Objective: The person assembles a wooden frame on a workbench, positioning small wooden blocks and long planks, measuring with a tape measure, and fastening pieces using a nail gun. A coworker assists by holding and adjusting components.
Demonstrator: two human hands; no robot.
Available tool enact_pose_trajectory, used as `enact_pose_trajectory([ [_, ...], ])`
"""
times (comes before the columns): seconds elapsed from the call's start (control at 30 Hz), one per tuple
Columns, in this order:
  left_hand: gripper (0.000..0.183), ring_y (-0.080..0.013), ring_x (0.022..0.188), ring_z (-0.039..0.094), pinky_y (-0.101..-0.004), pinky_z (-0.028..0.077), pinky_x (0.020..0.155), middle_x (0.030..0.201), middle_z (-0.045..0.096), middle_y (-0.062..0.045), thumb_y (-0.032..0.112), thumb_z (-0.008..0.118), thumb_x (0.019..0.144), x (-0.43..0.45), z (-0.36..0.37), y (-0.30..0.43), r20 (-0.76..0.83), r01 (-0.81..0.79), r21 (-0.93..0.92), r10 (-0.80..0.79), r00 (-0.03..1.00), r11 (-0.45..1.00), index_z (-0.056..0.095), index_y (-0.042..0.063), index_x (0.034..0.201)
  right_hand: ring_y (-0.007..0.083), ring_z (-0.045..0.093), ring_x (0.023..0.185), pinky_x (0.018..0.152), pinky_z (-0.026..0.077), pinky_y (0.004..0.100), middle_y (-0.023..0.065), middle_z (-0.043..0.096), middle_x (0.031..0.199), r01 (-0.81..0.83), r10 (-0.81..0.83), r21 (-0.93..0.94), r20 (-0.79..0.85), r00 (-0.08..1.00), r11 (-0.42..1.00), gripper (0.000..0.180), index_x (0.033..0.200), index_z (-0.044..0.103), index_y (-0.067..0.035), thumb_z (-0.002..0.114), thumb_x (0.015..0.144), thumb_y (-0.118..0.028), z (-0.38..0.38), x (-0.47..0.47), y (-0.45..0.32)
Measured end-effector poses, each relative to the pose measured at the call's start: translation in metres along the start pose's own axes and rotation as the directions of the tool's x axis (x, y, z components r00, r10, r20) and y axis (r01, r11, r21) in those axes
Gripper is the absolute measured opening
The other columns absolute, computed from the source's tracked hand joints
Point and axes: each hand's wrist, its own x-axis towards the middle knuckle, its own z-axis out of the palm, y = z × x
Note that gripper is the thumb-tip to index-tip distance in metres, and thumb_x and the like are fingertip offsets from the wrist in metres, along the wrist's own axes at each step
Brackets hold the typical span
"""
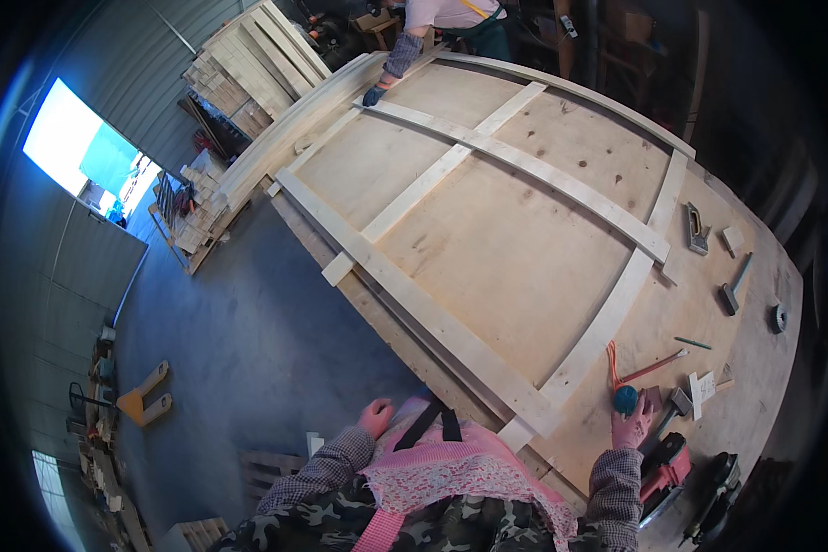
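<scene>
My right hand (633, 424) is at the near right of the wooden worktable (759, 262), with thumb and fingers around a teal tape measure (624, 399) that has an orange cord. A reddish block (653, 398) lies just beyond the fingertips. My left hand (376, 417) hangs beside the pink apron (448, 476), its fingers curled, with nothing visible in it. Before me a wooden frame (414, 297) of pale boards lies on the table, with a lengthwise middle rail (559, 176) and a crosspiece (421, 193).
A co-worker's gloved hand (374, 94) touches the middle rail's far end. Hammers (729, 299) (679, 401), a staple gun (695, 231), a red-handled pry bar (652, 367), a green pencil (693, 342) and a red nail gun (669, 464) lie rightward. A yellow pallet jack (138, 403) stands left.
</scene>
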Motion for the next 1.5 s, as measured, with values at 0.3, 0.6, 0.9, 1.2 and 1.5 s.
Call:
enact_pose_trajectory([
  [0.3,0.037,-0.0226,0.095,0.063,-0.0337,0.048,0.084,0.098,0.068,-0.014,0.031,0.058,0.085,-0.046,-0.015,-0.062,-0.115,0.315,-0.116,-0.327,0.938,0.942,0.065,0.005,0.110,0.0427,0.047,0.118,0.100,0.041,0.0467,0.0217,0.037,0.140,-0.194,0.195,-0.022,0.186,0.963,0.981,0.080,0.138,0.035,-0.019,0.076,0.069,-0.017,0.030,0.033,-0.012],
  [0.6,0.036,-0.0225,0.095,0.064,-0.0335,0.049,0.083,0.098,0.068,-0.013,0.033,0.059,0.085,-0.033,0.003,-0.069,-0.129,0.282,-0.092,-0.292,0.948,0.955,0.066,0.006,0.108,0.0393,0.048,0.118,0.099,0.042,0.0443,0.0223,0.046,0.129,-0.299,0.277,0.096,0.195,0.941,0.949,0.077,0.133,0.036,-0.007,0.076,0.069,-0.021,0.017,0.027,-0.018],
  [0.9,0.035,-0.0236,0.096,0.064,-0.0340,0.049,0.083,0.100,0.068,-0.014,0.031,0.060,0.085,0.001,0.024,-0.046,-0.081,0.173,-0.142,-0.185,0.979,0.975,0.066,0.005,0.107,0.0369,0.046,0.120,0.102,0.039,0.0423,0.0223,0.045,0.128,-0.291,0.285,0.256,0.059,0.957,0.922,0.075,0.135,0.041,-0.003,0.074,0.071,-0.023,0.021,-0.048,-0.002],
  [1.2,0.033,-0.0224,0.082,0.066,-0.0341,0.051,0.076,0.091,0.069,-0.014,0.032,0.059,0.084,0.013,0.027,-0.019,-0.101,-0.003,-0.073,-0.005,0.995,0.997,0.067,0.006,0.103,0.0386,0.046,0.119,0.102,0.039,0.0444,0.0217,0.046,0.129,-0.321,0.303,0.119,0.142,0.942,0.940,0.076,0.135,0.042,-0.005,0.072,0.069,-0.026,0.023,-0.069,-0.010],
  [1.5,0.037,-0.0277,0.101,0.064,-0.0357,0.048,0.087,0.104,0.067,-0.016,0.035,0.059,0.083,0.018,0.029,-0.054,-0.052,0.169,-0.132,-0.177,0.983,0.977,0.067,0.009,0.107,0.0389,0.045,0.120,0.103,0.038,0.0454,0.0224,0.046,0.129,-0.331,0.317,0.069,0.157,0.935,0.941,0.078,0.136,0.040,-0.006,0.073,0.069,-0.027,0.028,-0.066,-0.008],
])
